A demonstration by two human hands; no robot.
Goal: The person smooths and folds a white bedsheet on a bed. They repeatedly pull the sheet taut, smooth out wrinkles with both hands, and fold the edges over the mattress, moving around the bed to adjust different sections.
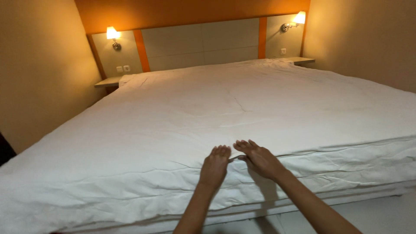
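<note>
Both flat, open — left hand (214,166) and right hand (259,157) press the white sheet (182,117) beneath.

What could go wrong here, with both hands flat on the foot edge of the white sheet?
The left hand and right hand press close together on the white sheet, so smoothing may only push the creases sideways toward the wrinkled foot edge. The far corner near the right shelf already looks rumpled; pulling from here might loosen it more.
</note>
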